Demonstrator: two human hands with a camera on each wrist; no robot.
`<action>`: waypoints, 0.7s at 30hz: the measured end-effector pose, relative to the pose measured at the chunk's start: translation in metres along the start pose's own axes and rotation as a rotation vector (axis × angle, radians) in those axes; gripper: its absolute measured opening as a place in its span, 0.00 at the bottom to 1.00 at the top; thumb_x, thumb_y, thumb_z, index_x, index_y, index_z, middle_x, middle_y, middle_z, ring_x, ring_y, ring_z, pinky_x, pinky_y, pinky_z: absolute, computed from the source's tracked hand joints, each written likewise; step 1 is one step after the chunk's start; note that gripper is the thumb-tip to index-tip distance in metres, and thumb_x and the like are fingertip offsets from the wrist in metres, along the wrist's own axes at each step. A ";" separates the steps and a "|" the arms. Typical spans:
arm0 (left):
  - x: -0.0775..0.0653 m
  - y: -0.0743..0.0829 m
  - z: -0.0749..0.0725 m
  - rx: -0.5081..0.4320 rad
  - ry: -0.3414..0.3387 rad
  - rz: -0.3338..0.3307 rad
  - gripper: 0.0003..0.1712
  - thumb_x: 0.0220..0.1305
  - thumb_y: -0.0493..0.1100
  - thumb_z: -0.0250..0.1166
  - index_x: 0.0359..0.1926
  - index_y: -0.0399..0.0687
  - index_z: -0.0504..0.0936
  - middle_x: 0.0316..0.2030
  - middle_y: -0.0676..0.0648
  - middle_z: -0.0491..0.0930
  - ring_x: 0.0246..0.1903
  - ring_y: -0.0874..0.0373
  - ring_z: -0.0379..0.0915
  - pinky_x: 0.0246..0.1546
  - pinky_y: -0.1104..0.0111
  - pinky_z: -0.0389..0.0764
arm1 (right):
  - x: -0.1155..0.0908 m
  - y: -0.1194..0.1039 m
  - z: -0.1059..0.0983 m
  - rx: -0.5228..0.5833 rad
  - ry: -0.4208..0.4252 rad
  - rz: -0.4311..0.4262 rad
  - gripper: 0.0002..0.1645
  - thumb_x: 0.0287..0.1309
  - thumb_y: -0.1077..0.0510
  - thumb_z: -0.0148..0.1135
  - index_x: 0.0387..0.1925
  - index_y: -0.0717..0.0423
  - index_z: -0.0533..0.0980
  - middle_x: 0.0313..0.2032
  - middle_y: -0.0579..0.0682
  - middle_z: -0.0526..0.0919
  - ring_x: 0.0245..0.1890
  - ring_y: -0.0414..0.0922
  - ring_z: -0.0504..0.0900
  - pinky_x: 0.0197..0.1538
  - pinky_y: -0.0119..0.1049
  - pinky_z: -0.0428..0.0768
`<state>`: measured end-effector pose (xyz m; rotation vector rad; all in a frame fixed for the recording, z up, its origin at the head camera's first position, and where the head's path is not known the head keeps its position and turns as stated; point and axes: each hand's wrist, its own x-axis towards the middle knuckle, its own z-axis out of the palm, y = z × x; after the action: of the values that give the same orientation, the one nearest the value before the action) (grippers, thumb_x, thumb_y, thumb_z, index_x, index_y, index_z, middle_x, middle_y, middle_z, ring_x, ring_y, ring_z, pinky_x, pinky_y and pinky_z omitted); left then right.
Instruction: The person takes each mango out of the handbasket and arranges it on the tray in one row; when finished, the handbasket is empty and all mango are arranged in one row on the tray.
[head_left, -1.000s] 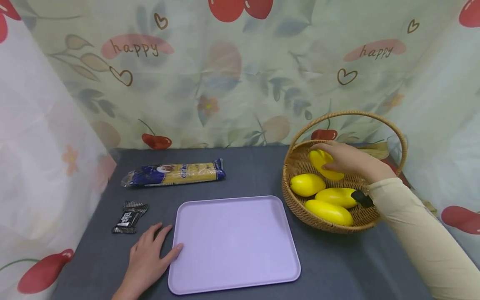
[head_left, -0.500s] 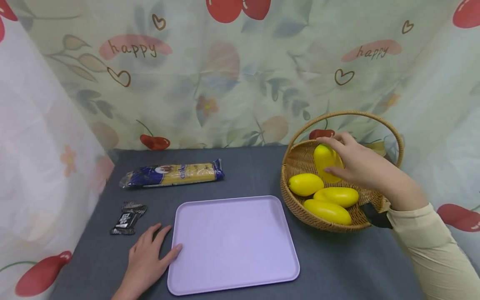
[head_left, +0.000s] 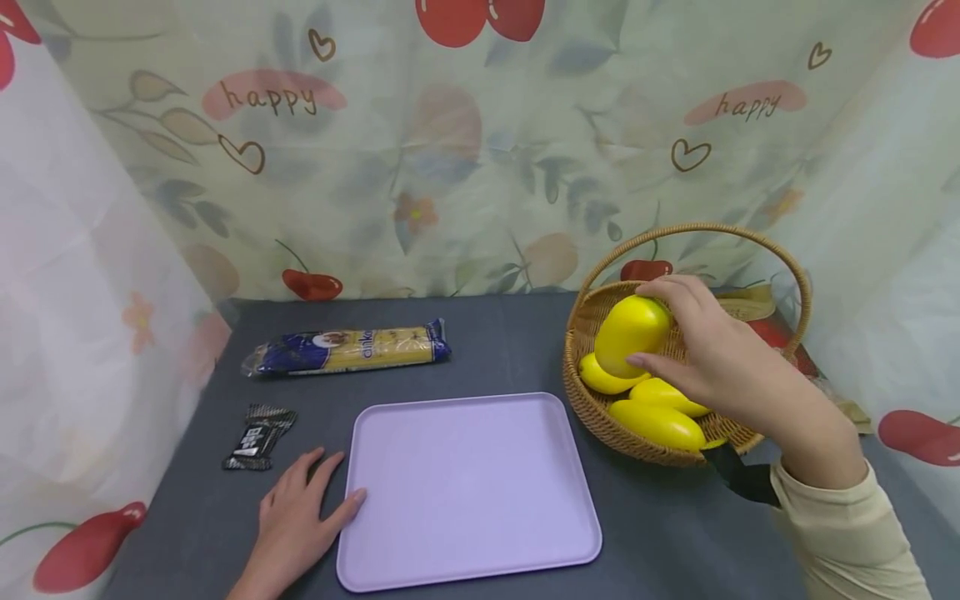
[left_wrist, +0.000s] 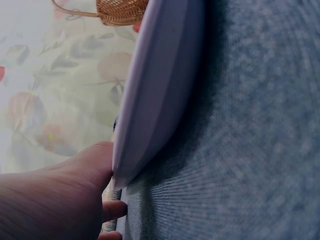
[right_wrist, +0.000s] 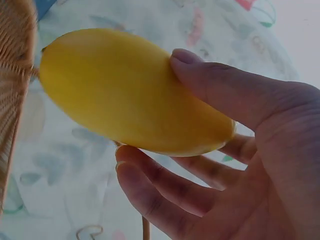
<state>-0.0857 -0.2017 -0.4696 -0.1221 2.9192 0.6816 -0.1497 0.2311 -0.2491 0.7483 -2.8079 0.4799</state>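
In the head view, my right hand (head_left: 720, 358) pinches a smooth yellow mango (head_left: 630, 333) over the wicker basket (head_left: 622, 443). The right wrist view shows the thumb on one side of this mango (right_wrist: 120, 90) and fingertips under the other. Below it, three more yellow mangoes lie in the basket, the front one (head_left: 656, 423) along the near rim; the held one partly covers the left one (head_left: 600, 379). My left hand (head_left: 300, 508) rests with spread fingers on the table, its thumb on the left rim of a lilac tray (head_left: 472, 492).
A blue and yellow spaghetti packet (head_left: 348, 350) lies at the back left of the dark grey table (head_left: 510, 342). In front of it is a small black wrapped packet (head_left: 258, 437). The basket's tall handle (head_left: 693, 227) arches behind the right hand. A printed curtain (head_left: 480, 208) surrounds the table.
My right hand has drawn the mango up from the back of the basket and toward the front left, turning it. The left hand and tray have stayed put.
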 end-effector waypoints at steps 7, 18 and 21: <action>-0.001 -0.001 -0.001 -0.016 0.010 0.009 0.47 0.59 0.73 0.54 0.67 0.44 0.66 0.68 0.32 0.56 0.67 0.31 0.48 0.58 0.34 0.49 | 0.001 -0.019 0.026 0.087 -0.004 -0.073 0.43 0.54 0.49 0.70 0.63 0.59 0.57 0.51 0.53 0.70 0.33 0.42 0.75 0.36 0.36 0.78; -0.001 -0.001 -0.002 -0.016 0.017 0.012 0.47 0.60 0.74 0.52 0.68 0.46 0.66 0.68 0.33 0.56 0.67 0.33 0.48 0.57 0.33 0.49 | 0.015 -0.043 0.077 0.141 -0.109 -0.115 0.38 0.55 0.40 0.67 0.62 0.49 0.66 0.52 0.51 0.65 0.33 0.40 0.74 0.35 0.30 0.76; -0.001 0.001 -0.002 -0.014 0.028 0.021 0.46 0.61 0.74 0.52 0.68 0.47 0.67 0.68 0.33 0.56 0.67 0.32 0.48 0.57 0.33 0.50 | 0.019 -0.051 0.090 0.184 -0.142 -0.122 0.36 0.56 0.40 0.66 0.60 0.50 0.65 0.55 0.50 0.64 0.36 0.39 0.74 0.38 0.30 0.77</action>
<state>-0.0848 -0.2022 -0.4670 -0.1032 2.9465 0.7099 -0.1495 0.1488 -0.3146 1.0225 -2.8520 0.6955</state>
